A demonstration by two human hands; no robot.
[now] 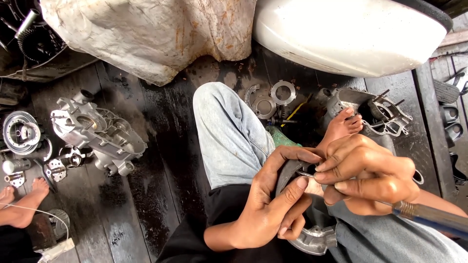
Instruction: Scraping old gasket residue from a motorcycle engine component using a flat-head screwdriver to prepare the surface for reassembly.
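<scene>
My left hand (273,204) grips a grey metal engine cover (314,238) that rests on my lap, thumb and fingers wrapped over its dark upper rim. My right hand (370,175) is closed around a screwdriver (431,216) with a blue and metal handle; its thin tip (306,173) touches the part's rim just beside my left thumb. Both hands meet over my knees, which are in pale jeans (229,131). My bare foot (343,126) rests on the dark oily wooden floor (161,160).
A silver engine crankcase half (97,131) lies at left with a round clutch part (20,132) and small pieces. Another casing (375,109) and ring-shaped parts (273,97) lie ahead. A white body panel (341,34) and rusty sheet (146,34) sit above. Another person's foot (22,204) is at left.
</scene>
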